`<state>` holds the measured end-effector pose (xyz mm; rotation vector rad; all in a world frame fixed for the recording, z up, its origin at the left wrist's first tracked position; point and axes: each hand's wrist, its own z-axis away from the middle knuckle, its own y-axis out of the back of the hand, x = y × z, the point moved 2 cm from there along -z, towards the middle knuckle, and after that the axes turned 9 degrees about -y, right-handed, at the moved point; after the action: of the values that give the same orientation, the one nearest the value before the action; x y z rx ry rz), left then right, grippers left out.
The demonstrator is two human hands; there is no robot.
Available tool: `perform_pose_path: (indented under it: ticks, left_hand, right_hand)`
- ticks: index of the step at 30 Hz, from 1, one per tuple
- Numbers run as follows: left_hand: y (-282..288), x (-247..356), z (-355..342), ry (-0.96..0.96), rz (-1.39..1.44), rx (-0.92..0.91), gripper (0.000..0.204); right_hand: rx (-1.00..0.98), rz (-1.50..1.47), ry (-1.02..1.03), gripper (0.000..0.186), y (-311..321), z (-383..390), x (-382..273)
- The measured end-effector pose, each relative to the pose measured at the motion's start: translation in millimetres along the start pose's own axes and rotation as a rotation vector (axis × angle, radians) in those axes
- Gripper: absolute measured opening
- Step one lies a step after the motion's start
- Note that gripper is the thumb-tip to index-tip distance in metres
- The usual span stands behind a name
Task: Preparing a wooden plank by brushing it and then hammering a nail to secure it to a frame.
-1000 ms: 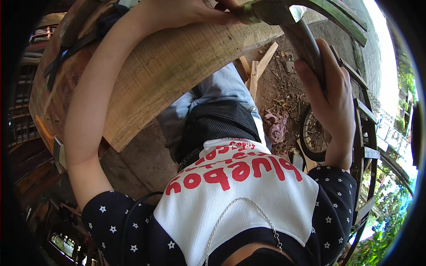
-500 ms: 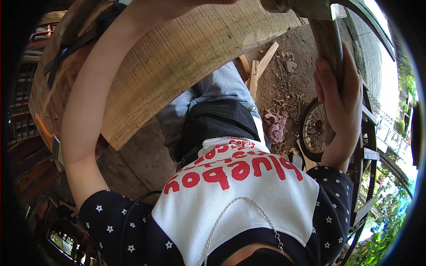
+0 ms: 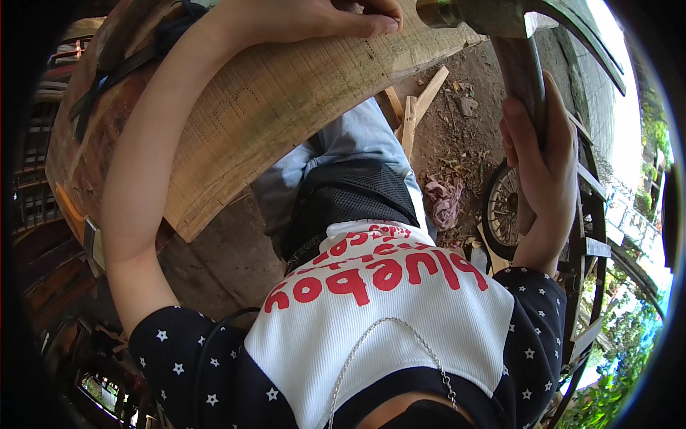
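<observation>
My right hand is wrapped round the handle of a claw hammer, raised beside the right end of a wooden board. The hammer's striking face points left, toward my left hand. That hand hovers over or rests on the board's far part, fingers bent and thumb and fingertips drawn together. Anything pinched there is too small or hidden to name. Rows of small dots or holes mark the pale, grained board. A gap separates the hammer from my fingers.
Dark straps cross the wood at the left. Beyond the board's near edge are crossed wooden pieces, a pink cloth and a spoked wheel on leaf-strewn ground. Dark metal framework stands at the right.
My left hand has come nearer, so its bent fingers now show. The hammer and my right hand have shifted slightly left, and the hammer head sits a little lower in view.
</observation>
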<state>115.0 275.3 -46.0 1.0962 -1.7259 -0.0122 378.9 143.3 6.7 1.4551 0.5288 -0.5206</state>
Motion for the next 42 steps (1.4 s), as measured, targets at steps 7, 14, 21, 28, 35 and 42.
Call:
perform_pose_path:
  ticks: [7,14,21,28,35,42]
  left_hand:
    - [2,-2,2,0.044,0.013,-0.016,0.02]
    - [6,1,1,0.087,-0.028,-0.033,0.018]
    - [10,9,-1,0.058,-0.089,-0.045,0.016]
    - [8,6,-2,-0.051,-0.058,-0.029,0.015]
    - [8,4,1,-0.017,-0.112,-0.037,0.017]
    - [4,1,0,-0.031,-0.026,0.035,0.016]
  right_hand:
    - [-0.002,0.003,-0.001,0.041,-1,1,-2]
    - [-0.029,-0.024,0.046,0.034,-3,1,-11]
    - [-0.075,0.116,0.136,0.046,-5,-3,-24]
    - [-0.078,0.095,0.149,0.047,-2,-4,-28]
    - [-0.117,0.124,0.125,0.047,-5,-4,-22]
    - [-0.05,0.083,0.081,0.032,-2,-5,-14]
